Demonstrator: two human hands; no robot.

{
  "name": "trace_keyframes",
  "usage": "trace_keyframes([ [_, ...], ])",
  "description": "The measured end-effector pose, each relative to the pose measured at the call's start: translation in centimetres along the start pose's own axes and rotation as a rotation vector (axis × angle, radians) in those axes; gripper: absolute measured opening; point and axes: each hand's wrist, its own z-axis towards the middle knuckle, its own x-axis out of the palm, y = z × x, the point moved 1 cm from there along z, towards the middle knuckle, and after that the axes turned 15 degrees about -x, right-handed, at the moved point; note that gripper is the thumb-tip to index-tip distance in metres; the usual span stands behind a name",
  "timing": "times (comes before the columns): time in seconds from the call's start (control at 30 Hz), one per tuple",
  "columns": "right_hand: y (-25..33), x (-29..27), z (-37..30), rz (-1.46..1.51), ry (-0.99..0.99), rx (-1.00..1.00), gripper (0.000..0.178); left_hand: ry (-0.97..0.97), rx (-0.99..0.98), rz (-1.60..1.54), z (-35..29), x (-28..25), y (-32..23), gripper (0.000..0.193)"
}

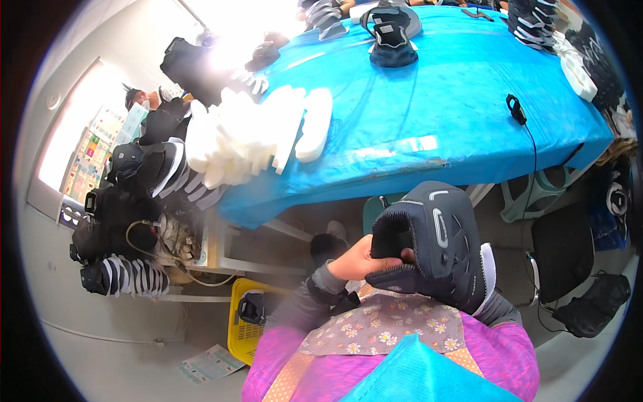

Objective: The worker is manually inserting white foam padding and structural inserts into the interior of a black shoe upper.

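Note:
A black shoe upper [445, 234], with a ribbed knit collar and a pale outlined patch, is held up in front of my chest. My left hand [356, 260] pinches the edge of its collar opening, thumb outside, and a fingertip shows in the dark opening. Behind the upper my right hand is hidden; only the grey right sleeve [499, 309] shows below it. A white curved edge [489, 275] sticks out between the upper and that sleeve; what it belongs to is unclear.
A blue-covered table [429, 87] lies ahead, bearing white foam insoles [251, 130], another black shoe upper [393, 43] and a black clip on a cable [516, 109]. Stacked uppers [134, 276] fill the left shelves. A yellow basket [244, 335] and a black chair [562, 254] flank me.

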Motion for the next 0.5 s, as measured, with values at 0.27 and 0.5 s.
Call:
trace_keyframes([
  [0.27,0.2,-1.2,0.3,0.040,0.007,0.036,0.014,-0.071,-0.114,0.050,0.5,-1.4,1.8,0.030],
  [0.5,0.0,-1.5,-1.6,0.077,-0.003,0.070,0.015,-0.152,-0.154,0.153,0.6,-0.9,3.8,0.033],
])
